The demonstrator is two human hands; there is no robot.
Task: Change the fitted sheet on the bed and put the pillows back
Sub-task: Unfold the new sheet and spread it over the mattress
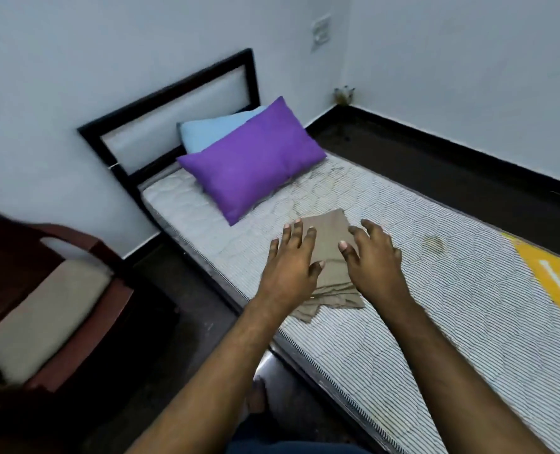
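From the head view, a folded brown sheet [329, 253] is seen lying on the bare mattress [435, 306], near its left edge and just below the purple pillow [255, 158]; a blue pillow [213, 129] is propped behind that, against the headboard [173, 103]; the left hand [291, 260] is held over the sheet's left side with fingers spread and relaxed; the right hand [375, 260] is held over its right side, fingers loosely curled, nothing pinched; contact cannot be told; the sheet is judged light, soft and limp, best gripped at its loose layered edges nearest the person, then shaken open.
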